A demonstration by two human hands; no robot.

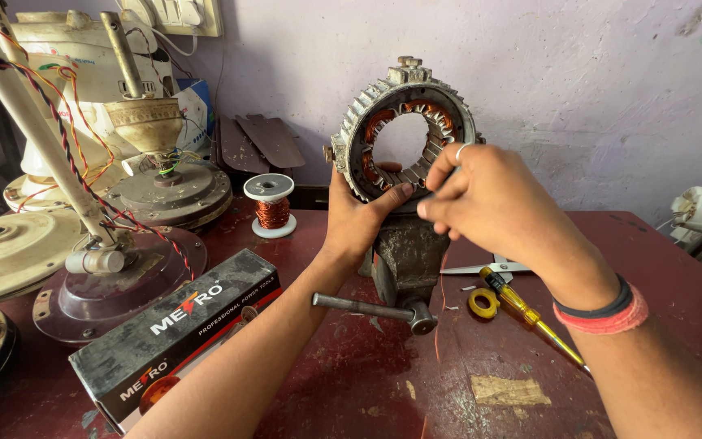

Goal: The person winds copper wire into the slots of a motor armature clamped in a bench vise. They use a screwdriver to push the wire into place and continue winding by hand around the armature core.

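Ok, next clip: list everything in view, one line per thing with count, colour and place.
stator ring: 1, grey with copper windings, upright in vise
bench vise: 1, dark grey, table centre
wire spool: 1, copper, behind left
tool box: 1, black and red, front left
fan motor parts: several, cream and brown, left
screwdriver: 1, yellow, right of vise
tape roll: 1, yellow, by screwdriver
table: 1, dark red
left hand: on ring's lower edge
right hand: at ring's right side

Before me: worn dark-red workbench point(351, 382); behind it, stained pale lilac plaster wall point(578, 73); white switch panel point(176, 16) upper left; soft daylight.
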